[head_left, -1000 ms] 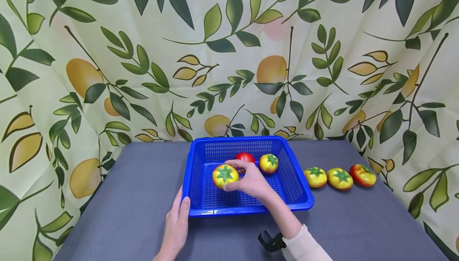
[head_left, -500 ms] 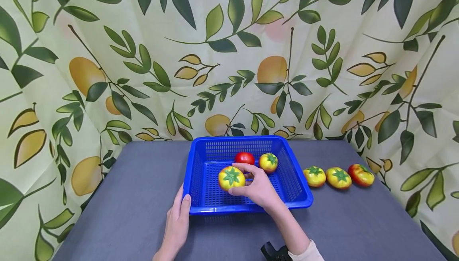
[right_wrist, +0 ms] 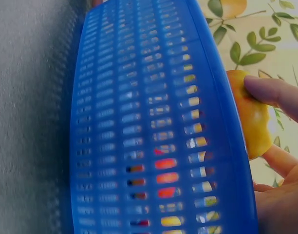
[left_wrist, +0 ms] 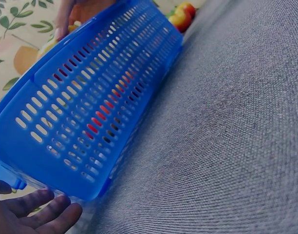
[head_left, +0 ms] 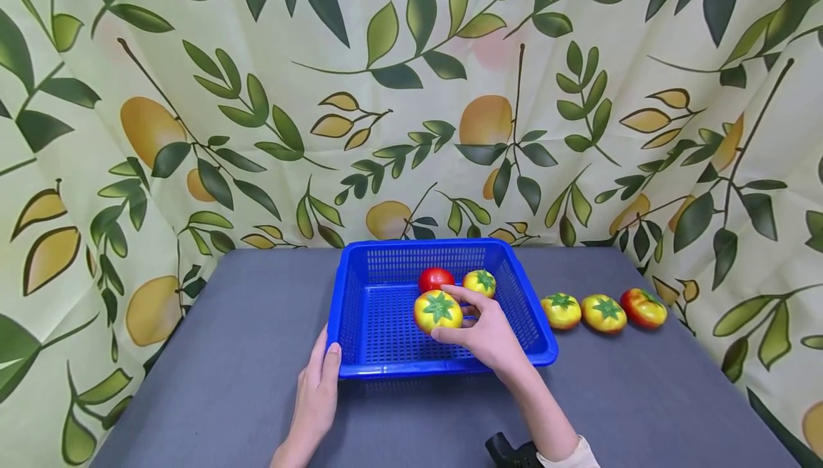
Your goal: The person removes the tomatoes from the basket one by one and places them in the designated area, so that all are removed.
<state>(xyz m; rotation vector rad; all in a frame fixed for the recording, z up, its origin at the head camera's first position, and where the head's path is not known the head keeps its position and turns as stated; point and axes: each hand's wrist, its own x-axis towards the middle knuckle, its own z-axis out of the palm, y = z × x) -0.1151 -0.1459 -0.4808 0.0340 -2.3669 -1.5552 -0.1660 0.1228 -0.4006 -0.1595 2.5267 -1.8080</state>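
Note:
My right hand (head_left: 485, 329) pinches a yellow-red tomato (head_left: 439, 313) with a green star-shaped top between thumb and fingers, above the inside of a blue plastic basket (head_left: 421, 370). In the right wrist view, that tomato (right_wrist: 253, 119) shows past the basket's rim, with the thumb on it. A red tomato (head_left: 435, 279) and another yellow tomato (head_left: 479, 283) lie at the back of the basket. At the basket's front left corner, my left hand (head_left: 316, 389) holds the side, its thumb near the rim. The left wrist view has its fingers (left_wrist: 51, 209) against the end wall.
Several yellow-red tomatoes, one of them a redder tomato (head_left: 643, 309), stand in a row right of the basket on the grey cloth-covered table (head_left: 257, 311). A leaf-and-fruit patterned curtain (head_left: 411, 111) surrounds the table. A black wrist device (head_left: 511, 451) is on my right forearm.
My right hand has carried the tomato rightward within the basket, closer to the two tomatoes at the back. My left hand stays at the basket's left corner.

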